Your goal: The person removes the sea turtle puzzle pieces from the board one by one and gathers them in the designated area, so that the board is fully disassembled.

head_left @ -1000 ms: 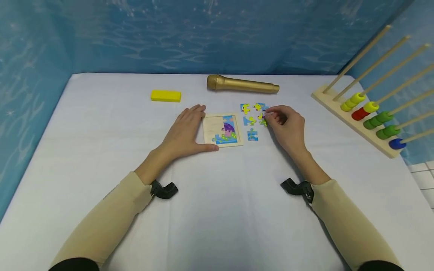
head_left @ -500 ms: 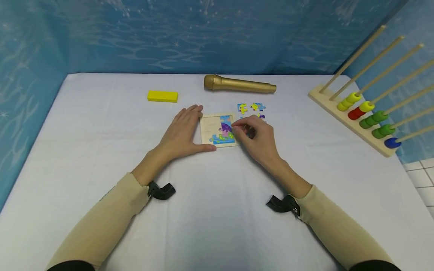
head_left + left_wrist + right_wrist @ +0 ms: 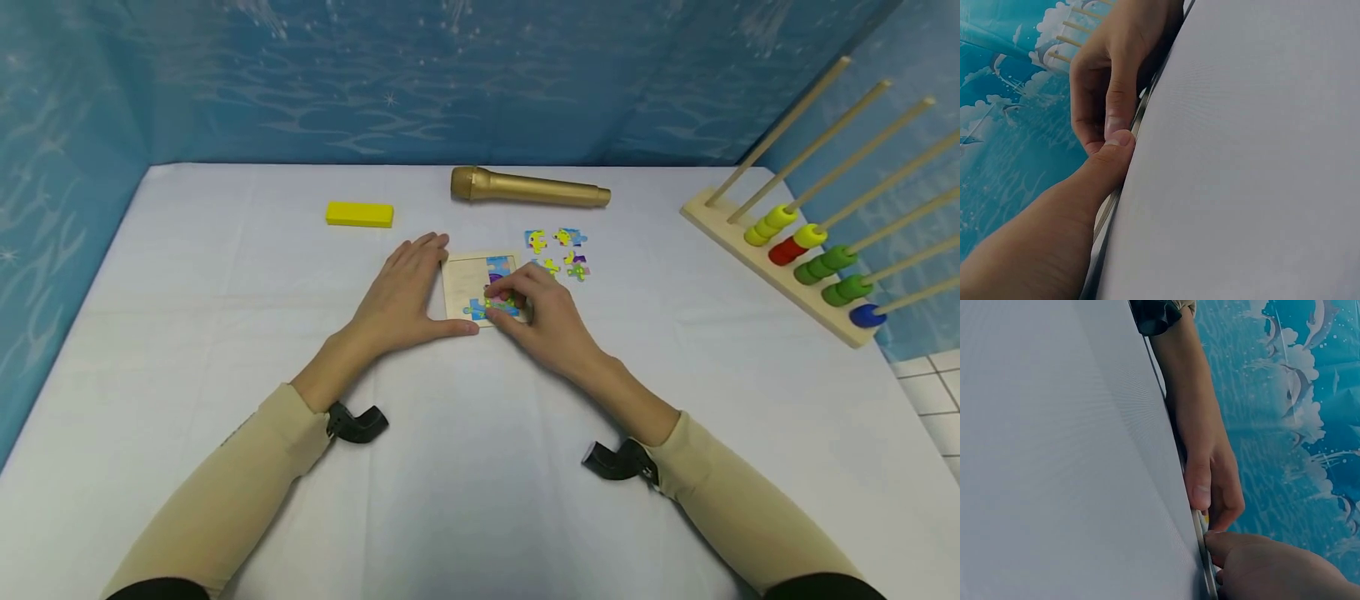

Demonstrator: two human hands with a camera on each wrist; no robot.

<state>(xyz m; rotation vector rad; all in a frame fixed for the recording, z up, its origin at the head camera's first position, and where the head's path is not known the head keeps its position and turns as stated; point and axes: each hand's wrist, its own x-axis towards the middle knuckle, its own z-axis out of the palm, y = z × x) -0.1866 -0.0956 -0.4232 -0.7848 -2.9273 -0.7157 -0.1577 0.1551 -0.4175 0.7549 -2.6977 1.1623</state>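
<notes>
A square wooden puzzle tray (image 3: 462, 268) lies mid-table, its right part filled with blue, purple and green jigsaw pieces. My left hand (image 3: 401, 292) rests along its left side, fingers straight and thumb on the near edge. My right hand (image 3: 543, 315) is over the tray's right part, thumb and index finger curled round a puzzle piece (image 3: 498, 298) among the fitted ones; the hand hides much of it. In the right wrist view the right thumb (image 3: 1200, 487) is at the tray's edge. Several loose puzzle pieces (image 3: 576, 267) lie just beyond the right hand, one partly covered.
A gold toy microphone (image 3: 536, 187) lies at the back of the white table. Left of it is a yellow block (image 3: 359, 214). At the right stands a wooden bead rack (image 3: 787, 271) with tall rods. Blue printed cloth (image 3: 375, 83) rises behind the table.
My right hand has moved left from the loose pieces onto the tray, its fingertips now over the fitted pieces. The left hand stays at the tray's left side.
</notes>
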